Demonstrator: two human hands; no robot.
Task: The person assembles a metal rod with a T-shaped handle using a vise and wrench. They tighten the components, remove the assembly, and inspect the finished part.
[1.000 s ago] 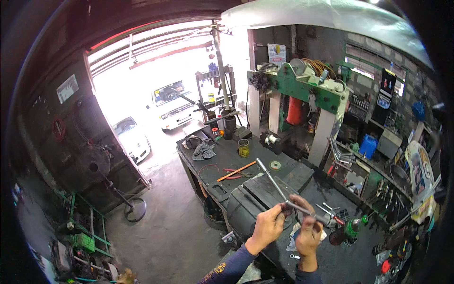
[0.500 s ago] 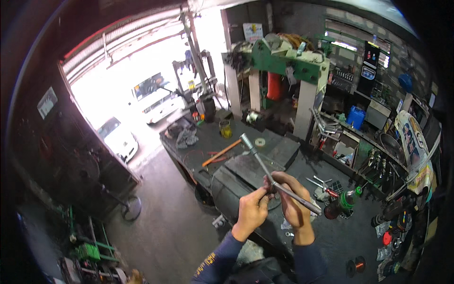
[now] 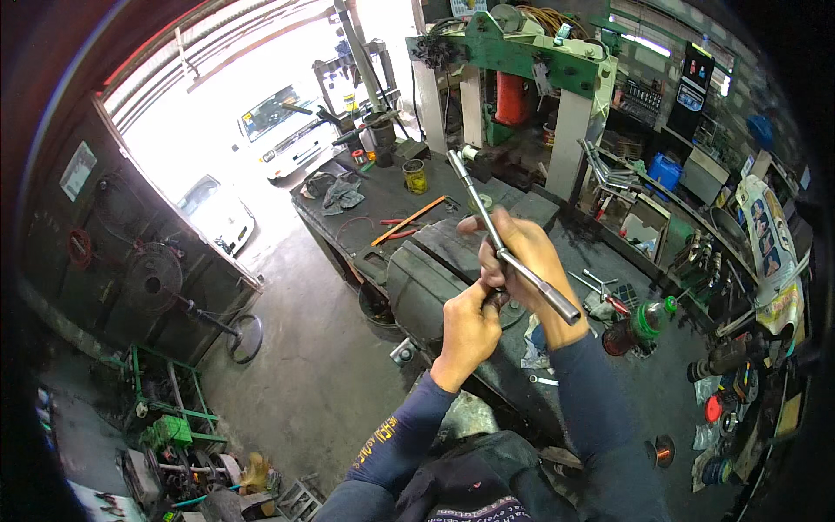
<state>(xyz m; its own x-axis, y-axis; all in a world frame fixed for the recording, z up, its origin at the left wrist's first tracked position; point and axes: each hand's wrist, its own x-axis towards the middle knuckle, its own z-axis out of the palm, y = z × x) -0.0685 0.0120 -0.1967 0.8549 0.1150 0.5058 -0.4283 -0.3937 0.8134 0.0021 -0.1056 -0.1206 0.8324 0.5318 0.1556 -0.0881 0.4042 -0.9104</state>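
A long silver socket wrench [image 3: 524,271] slants across the middle of the view, with a socket at each end and a joint midway. My right hand [image 3: 532,252] is closed around it near the joint, its index finger partly raised. Below the joint, my left hand [image 3: 470,335] pinches a short dark end that seems to belong to the same wrench; the fingers hide most of it. Both hands are held above the workbench, close to the bulky dark vise [image 3: 419,283]. Further off on the bench lie an orange strip [image 3: 409,220] and red-handled pliers [image 3: 402,231].
A yellow can [image 3: 415,177] and a grey rag [image 3: 342,193] are at the bench's far left. On the right stand a green-topped bottle [image 3: 645,320] and a Y-shaped wrench [image 3: 600,281]. Behind is a green press frame [image 3: 522,63]; a fan [image 3: 155,283] stands left.
My hands and the wrench have moved up in the view, and the right hand has turned, raising its index finger. The view has tilted down, showing more of my lap and the floor.
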